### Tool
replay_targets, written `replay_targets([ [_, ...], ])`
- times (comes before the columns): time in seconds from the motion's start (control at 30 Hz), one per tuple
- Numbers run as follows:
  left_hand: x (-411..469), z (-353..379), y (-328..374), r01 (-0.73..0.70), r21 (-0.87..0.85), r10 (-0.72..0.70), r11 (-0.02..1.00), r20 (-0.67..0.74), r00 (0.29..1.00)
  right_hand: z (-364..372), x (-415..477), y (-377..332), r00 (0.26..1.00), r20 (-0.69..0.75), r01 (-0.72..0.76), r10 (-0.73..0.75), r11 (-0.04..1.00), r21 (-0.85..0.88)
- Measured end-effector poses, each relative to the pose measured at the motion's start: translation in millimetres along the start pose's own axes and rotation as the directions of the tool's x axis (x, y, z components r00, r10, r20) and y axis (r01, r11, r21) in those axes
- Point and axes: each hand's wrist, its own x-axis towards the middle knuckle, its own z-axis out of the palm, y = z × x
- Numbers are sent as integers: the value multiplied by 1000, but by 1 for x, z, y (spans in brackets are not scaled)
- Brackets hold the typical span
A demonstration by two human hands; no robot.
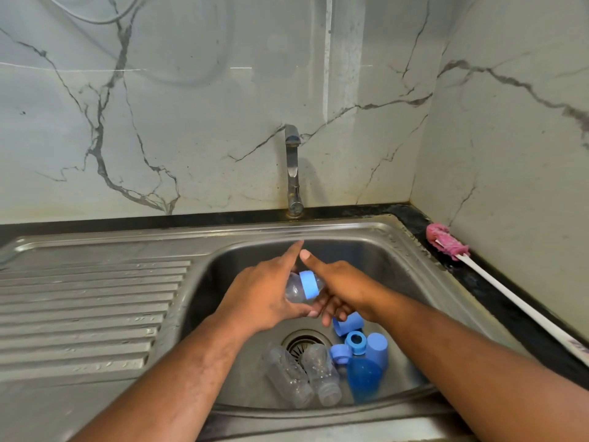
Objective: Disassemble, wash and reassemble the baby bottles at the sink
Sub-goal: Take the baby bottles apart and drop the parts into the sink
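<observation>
Between your left hand (264, 291) and right hand (345, 287), over the sink (350, 231), is a clear bottle (294, 291). Your left hand grips its body and your right hand curls round its blue collar (308, 284). This looks like disassembly; next, twist the collar off.

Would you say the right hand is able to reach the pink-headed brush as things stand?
Probably, once freed: the way to the brush looks open, but the right hand holds the bottle with the left hand.

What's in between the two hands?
A clear bottle with a blue ring, held by the left hand and right hand. Head view.
</observation>
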Motion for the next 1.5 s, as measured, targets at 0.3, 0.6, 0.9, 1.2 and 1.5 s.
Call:
replay_targets([
  [0.3,-1,1,-21,129,-150,-124,980,42,991,-9,7,7,987,-159,13,11,989,151],
  [0.6,0,-5,2,20,-19,-22,1000,-106,994,-8,7,2,979,-164,-84,120,974,211],
  [0.9,2,-13,-1,136,-395,-182,908,-81,980,-5,6,-12,904,-418,122,-92,991,47],
  [1.2,-8,-27,-11,565,-765,-215,309,522,825,-6,3,-7,773,-354,490,-527,849,-195],
  [1.5,-5,-7,-25,354,-856,-167,376,313,935,-16,12,6,881,-391,290,-268,957,-3],
])
